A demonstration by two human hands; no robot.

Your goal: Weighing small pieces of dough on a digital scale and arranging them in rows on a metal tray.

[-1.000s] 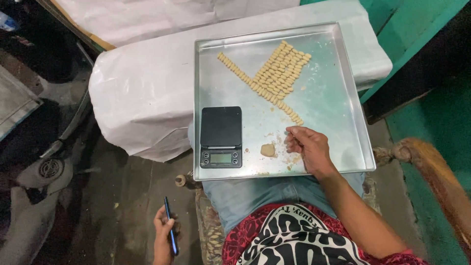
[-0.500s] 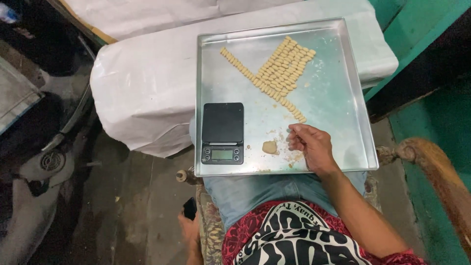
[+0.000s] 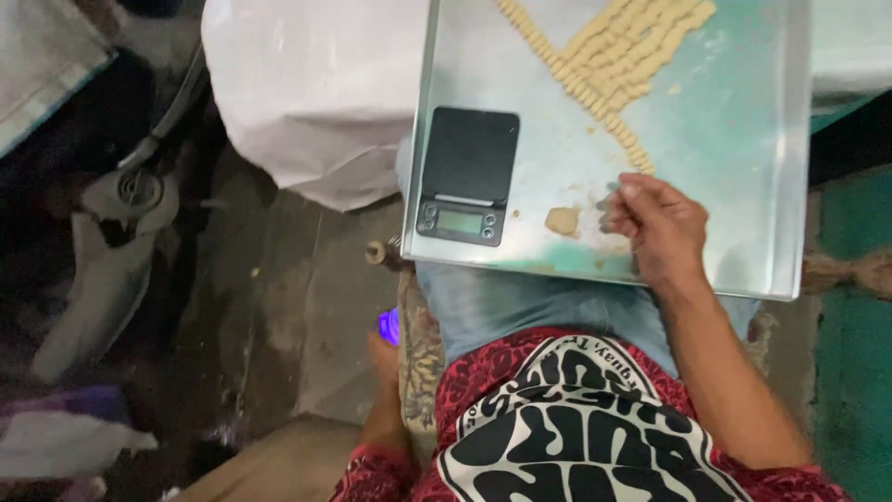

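A square metal tray (image 3: 734,186) rests on my lap. My right hand (image 3: 655,228) lies on its near part with the fingers curled toward a small lump of dough (image 3: 562,220); anything under the fingers is hidden. Rows of small shaped dough pieces (image 3: 618,46) lie in a wedge at the far side of the tray. A black digital scale (image 3: 465,177) sits on the tray's left part. My left hand (image 3: 383,358) hangs low beside my thigh, off the tray, gripping a phone (image 3: 388,325) whose screen glows purple.
A white cloth-covered surface (image 3: 307,93) lies beyond the tray on the left. Grey machine parts (image 3: 121,204) crowd the dark floor at the left. A worn wooden armrest (image 3: 855,271) sticks out at the right, over a green floor (image 3: 850,372).
The view has drawn closer and shifted. My left hand with the phone has come in against my thigh. My right hand stays by the dough lump.
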